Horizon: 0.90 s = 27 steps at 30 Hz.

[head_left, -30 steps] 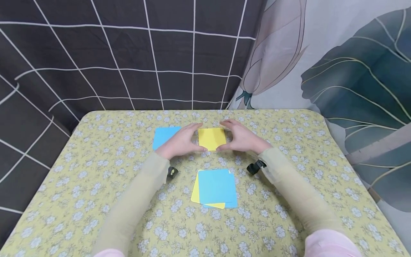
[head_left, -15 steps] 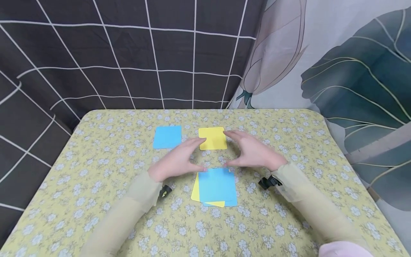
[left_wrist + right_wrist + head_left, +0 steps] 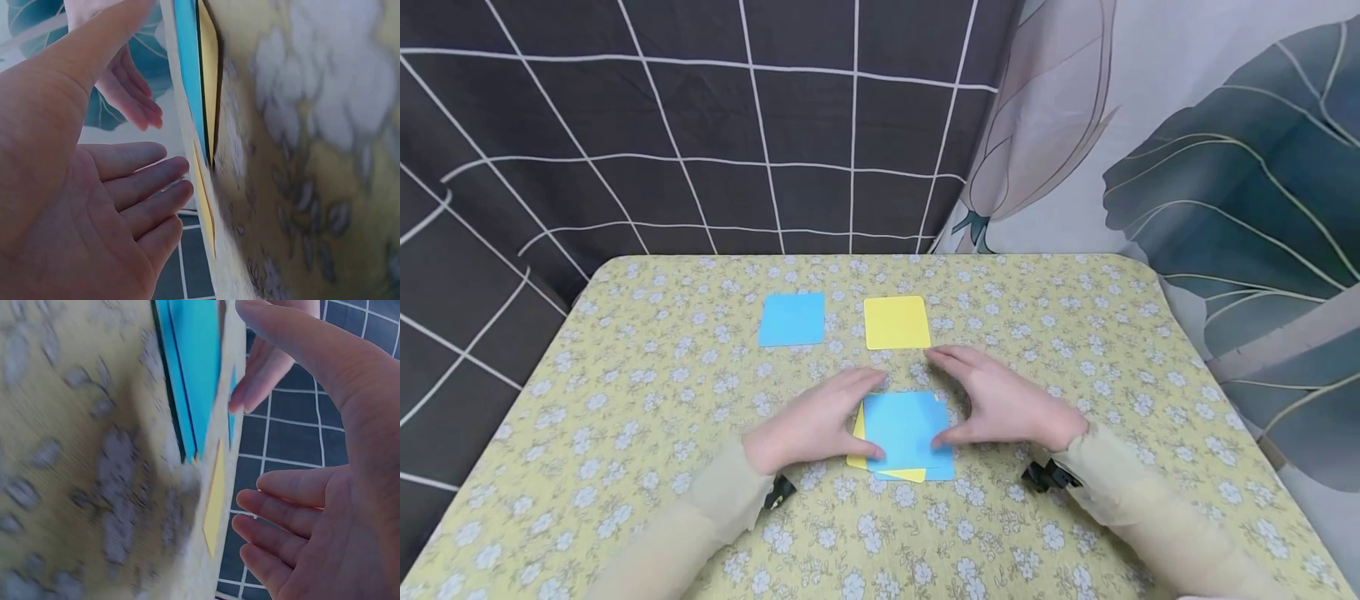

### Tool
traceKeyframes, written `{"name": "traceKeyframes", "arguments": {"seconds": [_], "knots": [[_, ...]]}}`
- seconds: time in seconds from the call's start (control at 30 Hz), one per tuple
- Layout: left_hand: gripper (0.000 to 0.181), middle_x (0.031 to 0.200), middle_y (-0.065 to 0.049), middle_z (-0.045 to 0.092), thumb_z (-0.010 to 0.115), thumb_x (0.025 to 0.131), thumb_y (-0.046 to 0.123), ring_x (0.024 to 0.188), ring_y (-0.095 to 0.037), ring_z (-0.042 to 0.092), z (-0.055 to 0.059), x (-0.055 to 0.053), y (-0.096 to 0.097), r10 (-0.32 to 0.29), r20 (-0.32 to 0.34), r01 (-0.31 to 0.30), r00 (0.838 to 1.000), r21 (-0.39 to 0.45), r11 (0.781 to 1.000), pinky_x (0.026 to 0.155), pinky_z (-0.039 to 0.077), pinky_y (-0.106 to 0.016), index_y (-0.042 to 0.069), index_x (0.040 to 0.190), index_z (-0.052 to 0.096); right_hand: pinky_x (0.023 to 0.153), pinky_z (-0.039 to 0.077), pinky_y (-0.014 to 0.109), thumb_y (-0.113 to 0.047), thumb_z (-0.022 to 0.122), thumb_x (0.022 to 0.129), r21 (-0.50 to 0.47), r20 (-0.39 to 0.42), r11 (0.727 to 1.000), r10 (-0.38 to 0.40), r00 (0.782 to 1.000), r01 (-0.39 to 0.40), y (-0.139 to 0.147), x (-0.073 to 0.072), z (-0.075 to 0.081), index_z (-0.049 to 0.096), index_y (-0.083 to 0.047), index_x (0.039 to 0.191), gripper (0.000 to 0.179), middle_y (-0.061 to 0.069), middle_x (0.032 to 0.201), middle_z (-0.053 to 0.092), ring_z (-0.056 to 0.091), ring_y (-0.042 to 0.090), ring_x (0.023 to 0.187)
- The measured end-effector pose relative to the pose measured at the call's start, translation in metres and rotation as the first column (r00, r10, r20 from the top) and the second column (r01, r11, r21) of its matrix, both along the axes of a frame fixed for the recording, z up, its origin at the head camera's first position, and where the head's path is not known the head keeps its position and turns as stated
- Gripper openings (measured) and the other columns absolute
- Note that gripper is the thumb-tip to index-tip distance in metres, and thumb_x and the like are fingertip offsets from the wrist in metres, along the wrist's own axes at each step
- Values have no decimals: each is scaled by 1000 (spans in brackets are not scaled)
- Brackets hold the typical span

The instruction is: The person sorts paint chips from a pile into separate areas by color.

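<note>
A loose pile of square cards lies in the middle of the table: a blue card [image 3: 902, 421] on top, a yellow card [image 3: 855, 457] turned askew below it, and another blue card [image 3: 943, 473] peeking out at the lower right. My left hand [image 3: 816, 421] stands at the pile's left side, thumb near the top card's left edge. On the other side is my right hand [image 3: 1000, 400], its thumb near the right edge. Both hands have fingers spread and relaxed, holding nothing. In the wrist views the palms face each other; whether a thumb touches the cards I cannot tell.
Farther back, a single blue card [image 3: 792, 319] lies at the left and a single yellow card [image 3: 897, 322] lies right of it, with a gap between. A flowered cloth [image 3: 647, 400] covers the table. Dark gridded fabric [image 3: 700, 125] hangs behind the table's back edge.
Both hands have come back from around the far yellow card toward me and now flank the pile. The far yellow card stays flat in its place, as do the other cards.
</note>
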<state>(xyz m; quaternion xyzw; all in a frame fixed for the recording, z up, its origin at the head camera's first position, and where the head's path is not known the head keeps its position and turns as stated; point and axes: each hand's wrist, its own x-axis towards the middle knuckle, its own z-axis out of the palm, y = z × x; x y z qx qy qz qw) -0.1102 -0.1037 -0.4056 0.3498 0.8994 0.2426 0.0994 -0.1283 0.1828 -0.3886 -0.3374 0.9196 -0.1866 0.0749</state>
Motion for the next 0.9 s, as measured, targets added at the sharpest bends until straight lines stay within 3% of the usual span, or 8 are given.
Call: {"name": "traceKeyframes", "arguments": {"seconds": [0.4,0.6,0.9], "knots": [[109,158,-14,39,87,76,52,143,-29,39,-3,22,5,-24,16,24,1000,-24,999,116,35,-43,0,156,35,109,44,41,-62,90,63,-17,13,999,52,999,-52,-3,24,-17,42,-2,154,119,11,152,45,47,26,134],[102,156,-11,42,88,78,43,141,-28,41,-5,23,5,-20,29,20,999,-17,1000,116,36,-42,1,156,37,105,47,36,-62,90,64,-11,1,998,65,998,-65,-5,26,-23,44,-1,153,117,8,148,46,48,21,129],[101,155,-10,43,87,80,46,141,-26,41,-6,20,3,-37,38,37,999,-2,999,116,36,-39,1,156,37,98,52,35,-57,91,66,-47,0,996,78,997,-78,-6,24,-25,49,-1,149,109,6,141,49,50,18,122]]}}
